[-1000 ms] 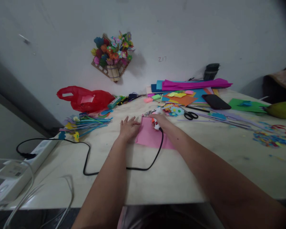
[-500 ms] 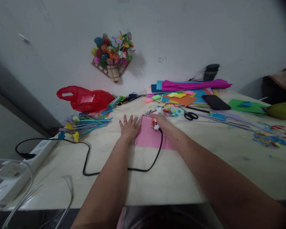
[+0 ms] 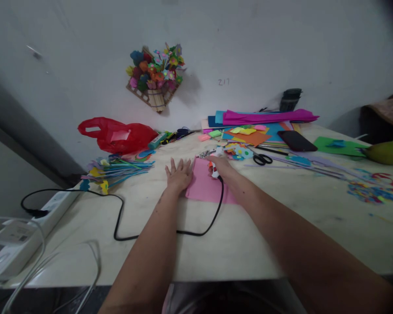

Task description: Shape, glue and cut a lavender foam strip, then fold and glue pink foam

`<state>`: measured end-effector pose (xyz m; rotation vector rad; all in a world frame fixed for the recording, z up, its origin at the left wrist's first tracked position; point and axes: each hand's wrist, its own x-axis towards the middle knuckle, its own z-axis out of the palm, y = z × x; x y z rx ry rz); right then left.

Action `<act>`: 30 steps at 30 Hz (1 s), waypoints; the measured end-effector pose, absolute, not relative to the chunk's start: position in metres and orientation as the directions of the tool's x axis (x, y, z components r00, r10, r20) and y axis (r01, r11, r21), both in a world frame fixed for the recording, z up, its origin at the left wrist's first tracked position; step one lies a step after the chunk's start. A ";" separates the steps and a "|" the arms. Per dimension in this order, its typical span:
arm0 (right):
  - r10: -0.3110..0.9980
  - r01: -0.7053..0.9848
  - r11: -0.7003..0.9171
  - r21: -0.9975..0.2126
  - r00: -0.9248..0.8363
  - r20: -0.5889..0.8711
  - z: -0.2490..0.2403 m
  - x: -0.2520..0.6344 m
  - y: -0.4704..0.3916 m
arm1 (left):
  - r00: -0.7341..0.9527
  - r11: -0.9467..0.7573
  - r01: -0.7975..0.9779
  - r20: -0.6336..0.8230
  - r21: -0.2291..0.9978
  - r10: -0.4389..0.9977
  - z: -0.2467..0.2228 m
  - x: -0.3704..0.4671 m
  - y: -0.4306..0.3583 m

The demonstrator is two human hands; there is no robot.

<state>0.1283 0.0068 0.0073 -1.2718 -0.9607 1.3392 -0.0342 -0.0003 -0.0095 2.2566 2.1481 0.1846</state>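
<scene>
A pink sheet (image 3: 203, 187) lies flat on the table in front of me, a narrow strip along its left edge looking folded over. My left hand (image 3: 179, 175) rests palm down with fingers spread, touching that left edge. In my right hand (image 3: 221, 168) is a white hot glue gun (image 3: 215, 171) with an orange trigger, held over the sheet's upper part. Its nozzle is too small to make out against the clutter behind. From its grip a black cord (image 3: 222, 196) loops down onto the table and runs under my left forearm.
Black scissors (image 3: 262, 159), paper flowers (image 3: 242, 151) and a phone (image 3: 297, 141) lie right of the sheet. Stemmed foam flowers (image 3: 118, 171) and a red plastic bag (image 3: 121, 136) are at left. A white power strip (image 3: 60, 203) sits along the left edge; coloured sheets (image 3: 268, 116) lie against the wall.
My left hand has slid very slightly to the right along the sheet's left edge. My right hand and the glue gun look unmoved.
</scene>
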 end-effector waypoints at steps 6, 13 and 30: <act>0.981 -0.151 -0.163 -0.975 0.081 -0.176 0.007 0.129 0.008 | 0.122 -0.140 0.986 0.185 0.088 0.975 -0.008 -0.037 -0.006; 0.985 -0.172 -0.141 -0.975 0.077 -0.157 0.004 0.128 0.008 | 0.151 -0.177 0.982 0.294 0.062 0.944 -0.003 -0.036 -0.012; 0.983 -0.164 -0.154 -0.974 0.069 -0.167 0.008 0.128 0.006 | 0.241 -0.239 0.970 0.257 -0.037 0.936 0.001 -0.019 -0.022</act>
